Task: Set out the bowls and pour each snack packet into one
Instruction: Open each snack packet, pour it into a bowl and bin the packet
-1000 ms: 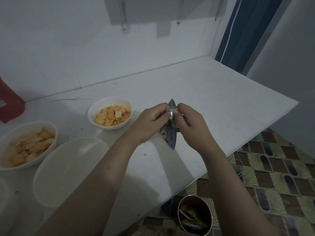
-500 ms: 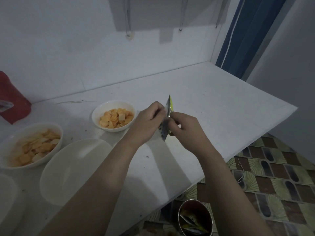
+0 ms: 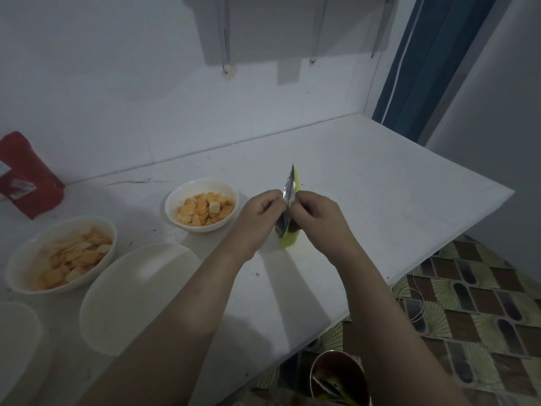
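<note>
A small snack packet (image 3: 288, 200), silver inside and yellow-green outside, is held edge-on above the table (image 3: 366, 183), pinched at its top by the curled fingers of the left hand (image 3: 257, 218) and right hand (image 3: 319, 218). Plenty of bare table is left toward 1 o'clock; its edge is found at 4 o'clock. An empty bowl (image 3: 137, 297) sits at 8 o'clock.

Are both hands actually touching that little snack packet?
Touching. The head view shows the left hand and right hand each pinching the snack packet at its middle, fingers pressed against its foil from either side.
</note>
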{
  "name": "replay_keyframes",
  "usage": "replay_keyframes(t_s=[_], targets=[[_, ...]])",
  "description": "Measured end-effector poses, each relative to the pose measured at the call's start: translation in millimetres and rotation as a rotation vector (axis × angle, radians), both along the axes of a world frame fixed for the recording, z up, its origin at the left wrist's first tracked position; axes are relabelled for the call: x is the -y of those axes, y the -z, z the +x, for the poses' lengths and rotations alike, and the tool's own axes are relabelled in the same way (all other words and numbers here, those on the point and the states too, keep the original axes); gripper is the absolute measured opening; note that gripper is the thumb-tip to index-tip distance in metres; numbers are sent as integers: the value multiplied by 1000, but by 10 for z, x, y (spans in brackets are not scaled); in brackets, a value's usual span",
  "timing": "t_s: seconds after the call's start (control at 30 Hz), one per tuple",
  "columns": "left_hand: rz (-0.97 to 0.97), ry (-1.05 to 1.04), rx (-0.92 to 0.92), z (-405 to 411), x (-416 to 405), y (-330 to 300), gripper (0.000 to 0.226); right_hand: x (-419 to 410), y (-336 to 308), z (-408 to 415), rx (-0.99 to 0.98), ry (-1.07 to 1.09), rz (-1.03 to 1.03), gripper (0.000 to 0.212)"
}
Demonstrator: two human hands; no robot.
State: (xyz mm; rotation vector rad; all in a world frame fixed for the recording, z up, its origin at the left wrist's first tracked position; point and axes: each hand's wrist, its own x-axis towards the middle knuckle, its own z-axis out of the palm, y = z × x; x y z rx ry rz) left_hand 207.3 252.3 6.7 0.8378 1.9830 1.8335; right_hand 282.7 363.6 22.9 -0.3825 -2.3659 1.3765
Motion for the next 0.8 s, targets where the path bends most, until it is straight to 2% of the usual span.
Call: replay_keyframes(t_s=[0.1,0.2,0.27,0.33,0.43,0.57,0.7,0.8], targets=[[48,17,53,-26,-11,-16,29,-34,-19,-48,16,-50,-42,25],[72,12,125,11,-27,13,21,-48,34,-30,18,-60,-168,41],[68,21,161,10,-32,15,30,-58,64,-9,13,-72,-219,39],[38,50,156,-30,-17,-3,39,-94,55,-17,23,-85,-206,31],[-33,145,162,-103,54,-41,39,-121,35,-33,48,-109,-152,29],[-141,225,172,-158,150,-131,24,-114,-6,-14,101,-220,-143,28],[-79,250,268,-154,168,-154,27,-164,-35,-15,106,-277,-171,40],[-90,245,235,-146,167,-139,24,-157,-27,9,113,-282,-191,44]])
